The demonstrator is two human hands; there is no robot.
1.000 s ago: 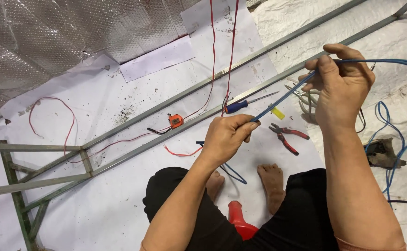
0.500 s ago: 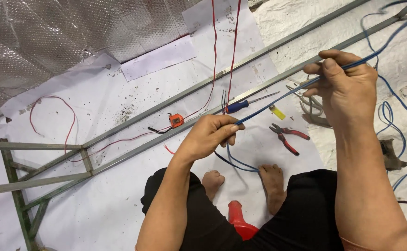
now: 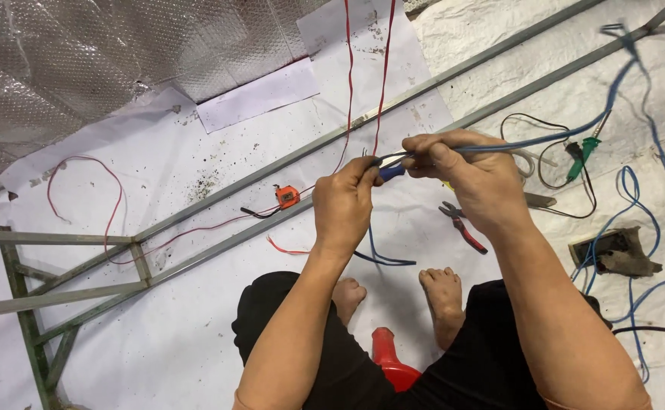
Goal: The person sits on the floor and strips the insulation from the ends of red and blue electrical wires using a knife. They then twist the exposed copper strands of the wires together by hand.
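The left hand (image 3: 345, 203) and right hand (image 3: 475, 178) meet above the long grey metal frame (image 3: 272, 175), both closed in a pinch on a thin blue electrical wire (image 3: 545, 139), which runs up to the right. Red-handled pliers (image 3: 463, 225) lie on the white sheet (image 3: 196, 319) just below.

Blue wire (image 3: 545, 140), red wires (image 3: 384, 68), orange clip (image 3: 287, 197), red-handled pliers (image 3: 463, 225), white sheet (image 3: 196, 167).

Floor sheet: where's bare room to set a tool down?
Bare white sheet lies between the metal frame and the left knee. Another patch sits between the foil wrap and the red wire. Right side is crowded: blue wires, pliers.
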